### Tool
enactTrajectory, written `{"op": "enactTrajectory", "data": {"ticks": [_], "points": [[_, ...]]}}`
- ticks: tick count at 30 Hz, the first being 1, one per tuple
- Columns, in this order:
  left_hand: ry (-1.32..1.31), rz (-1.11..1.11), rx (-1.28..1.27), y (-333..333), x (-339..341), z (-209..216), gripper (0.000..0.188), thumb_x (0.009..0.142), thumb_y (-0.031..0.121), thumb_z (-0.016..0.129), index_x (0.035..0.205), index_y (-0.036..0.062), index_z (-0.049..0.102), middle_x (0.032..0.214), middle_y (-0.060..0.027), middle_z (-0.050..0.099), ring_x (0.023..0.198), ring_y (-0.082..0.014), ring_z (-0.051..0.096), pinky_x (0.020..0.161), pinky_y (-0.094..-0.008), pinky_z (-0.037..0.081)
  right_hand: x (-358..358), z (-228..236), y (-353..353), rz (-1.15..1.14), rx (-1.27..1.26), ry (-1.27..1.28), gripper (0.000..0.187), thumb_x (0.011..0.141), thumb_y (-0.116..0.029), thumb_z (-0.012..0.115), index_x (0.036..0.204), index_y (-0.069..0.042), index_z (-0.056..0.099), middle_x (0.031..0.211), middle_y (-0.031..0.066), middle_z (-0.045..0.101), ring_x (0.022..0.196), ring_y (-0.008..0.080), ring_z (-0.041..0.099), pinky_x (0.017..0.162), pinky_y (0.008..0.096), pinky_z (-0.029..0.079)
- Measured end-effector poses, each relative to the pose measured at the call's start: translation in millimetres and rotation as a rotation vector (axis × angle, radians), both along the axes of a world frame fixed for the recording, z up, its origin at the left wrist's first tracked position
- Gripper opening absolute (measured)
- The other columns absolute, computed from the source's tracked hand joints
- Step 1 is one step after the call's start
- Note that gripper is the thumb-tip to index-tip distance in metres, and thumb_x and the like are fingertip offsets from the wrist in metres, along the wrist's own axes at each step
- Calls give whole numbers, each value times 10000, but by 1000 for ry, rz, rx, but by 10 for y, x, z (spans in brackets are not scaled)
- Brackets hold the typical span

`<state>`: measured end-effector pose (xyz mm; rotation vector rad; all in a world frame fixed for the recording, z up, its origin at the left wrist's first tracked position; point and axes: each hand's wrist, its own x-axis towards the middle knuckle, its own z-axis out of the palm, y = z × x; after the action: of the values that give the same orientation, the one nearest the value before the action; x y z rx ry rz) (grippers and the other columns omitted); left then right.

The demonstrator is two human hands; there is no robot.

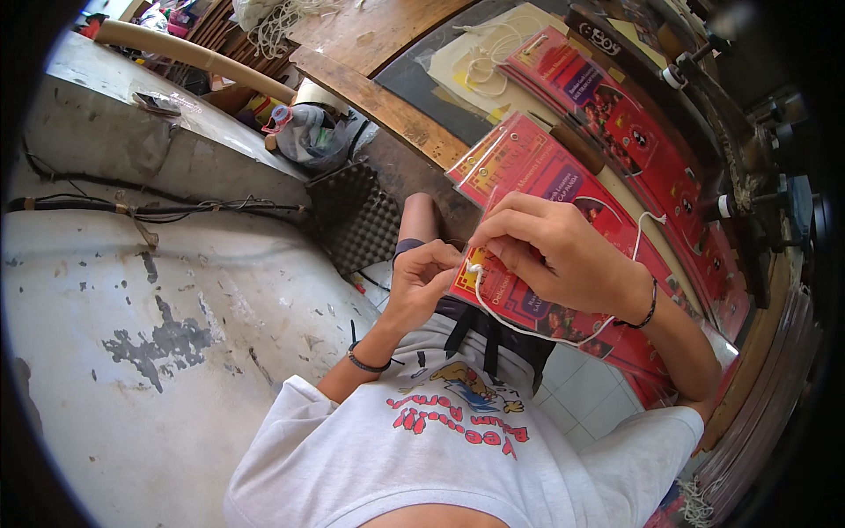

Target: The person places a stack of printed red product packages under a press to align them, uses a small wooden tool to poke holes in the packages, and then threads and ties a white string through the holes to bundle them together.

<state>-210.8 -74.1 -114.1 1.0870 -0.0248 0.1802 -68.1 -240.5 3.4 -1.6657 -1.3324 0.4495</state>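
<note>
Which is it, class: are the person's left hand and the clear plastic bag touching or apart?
Apart. The head view shows it: knobbly dark foam shows between the left hand and the plastic bag.

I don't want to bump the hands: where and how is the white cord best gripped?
Probably pinch the white cord midway along its slack lower bow, coming from the T-shirt side. That stretch curves clear of the right hand, whereas the knot near the red card's corner is crowded by that hand and the left hand.
</note>
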Motion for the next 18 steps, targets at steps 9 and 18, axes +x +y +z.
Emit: {"op": "enactTrajectory", "data": {"ticks": [9, 18], "points": [[35, -103, -162, 15, -22, 81, 184, 935, 3, 610, 1096, -84, 629, 1104, -136, 670, 1024, -154, 639, 896, -280, 517, 3, 49, -21, 101, -52, -38, 133, 838, -8, 660, 969, -27, 655, 925, 119, 597, 847, 300, 619, 732, 365, 522], [-13, 71, 77, -5, -32, 69, 185, 875, -63, 626, 1052, -80, 679, 935, -109, 723, 809, -114, 661, 748, -241, 525, -115, 31, -29, 124, -44, -485, 235, 756, -32, 642, 990, -9, 635, 919, 100, 585, 857, 270, 602, 780, 347, 521]]}}
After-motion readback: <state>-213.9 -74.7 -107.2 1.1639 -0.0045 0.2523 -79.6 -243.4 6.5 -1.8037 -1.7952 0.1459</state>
